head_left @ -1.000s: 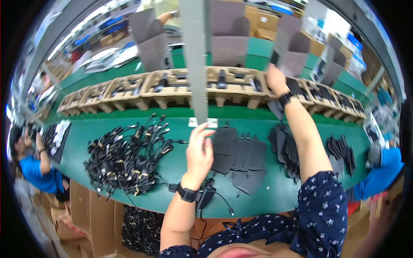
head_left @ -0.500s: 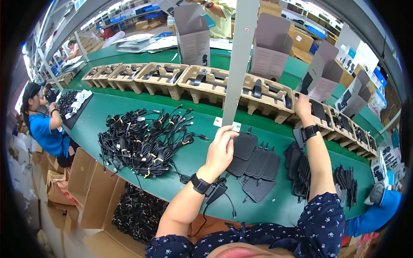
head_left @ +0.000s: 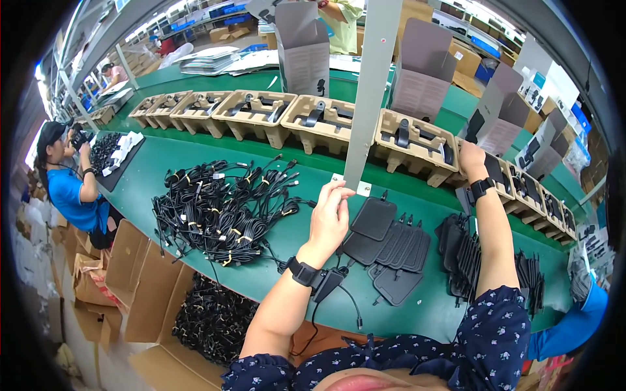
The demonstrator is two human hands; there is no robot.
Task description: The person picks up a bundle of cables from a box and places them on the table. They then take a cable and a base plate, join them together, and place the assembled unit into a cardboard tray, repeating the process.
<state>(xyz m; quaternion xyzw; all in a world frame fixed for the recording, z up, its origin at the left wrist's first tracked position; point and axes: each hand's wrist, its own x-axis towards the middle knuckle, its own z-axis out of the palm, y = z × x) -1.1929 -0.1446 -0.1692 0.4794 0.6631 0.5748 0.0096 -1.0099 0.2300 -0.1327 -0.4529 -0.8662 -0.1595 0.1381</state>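
My left hand (head_left: pixel 330 218) hovers over the green table beside the metal post, fingers loosely bent and apart, nothing visible in it. Just right of it lie flat black rectangular pads (head_left: pixel 373 218) with short plugs, some fanned out. My right hand (head_left: pixel 471 160) reaches to a tan moulded-pulp tray (head_left: pixel 505 193) in the row along the back. Its fingers are curled down at the tray's left end; whatever they hold is hidden. A second pile of black pads (head_left: pixel 458 251) is below my right forearm. On the left is a heap of bundled black cables (head_left: pixel 225 212).
The grey post (head_left: pixel 366 98) rises from the table between my hands. More pulp trays (head_left: pixel 254 112) with black parts line the back, and tall open cartons (head_left: pixel 424 72) stand behind them. A cardboard box (head_left: pixel 147 287) of cables sits below the table edge. A co-worker in blue (head_left: pixel 72 189) works at left.
My right hand has shifted slightly and its fingers now curl further down at the tray. My left hand has drawn slightly left of the pads. The whole view has shifted a little.
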